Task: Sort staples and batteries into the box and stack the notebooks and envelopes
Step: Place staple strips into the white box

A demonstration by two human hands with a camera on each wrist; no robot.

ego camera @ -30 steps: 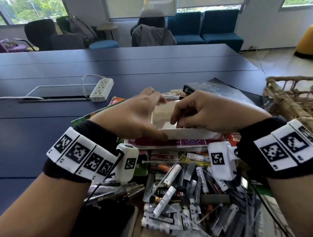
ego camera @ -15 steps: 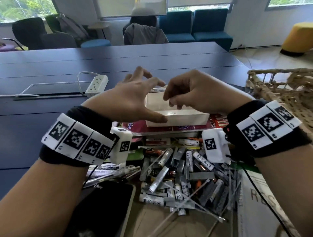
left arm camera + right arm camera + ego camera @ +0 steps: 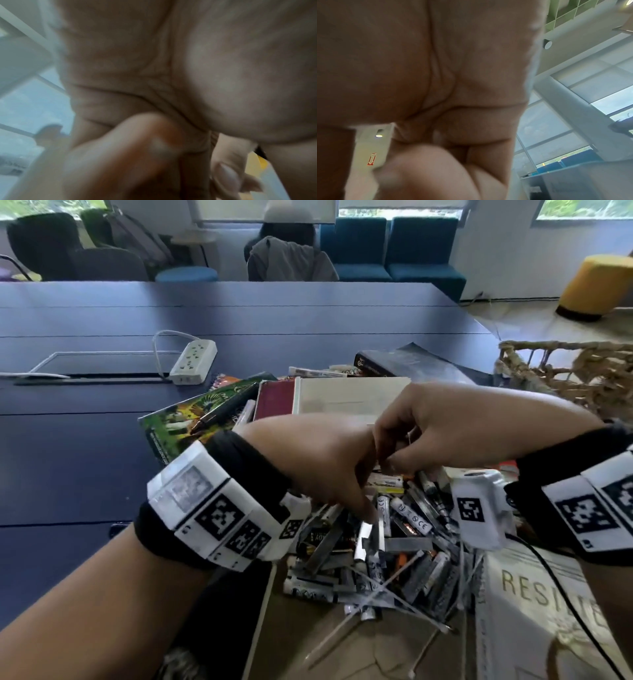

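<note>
Both hands work over the heap of batteries and staple strips (image 3: 383, 542), which lies directly beneath them on brown paper; left hand (image 3: 318, 463) dips in from the left with fingers curled down, its thumb tip touching a silvery staple strip (image 3: 364, 537), though whether it truly pinches anything I cannot tell; right hand (image 3: 442, 433) hovers just above the heap's far edge, fingertips bunched together, seemingly pinching something thin, too small to name; both wrist views show only blurred palms; the strip lies roughly upright in the head view, its long axis pointing away from the person, so the left hand is plainly nearer and would close across its narrow width; the cream box (image 3: 346, 398) sits just beyond the hands, atop a maroon notebook (image 3: 275, 402), so a lifted piece travels forward, away from the person
</note>
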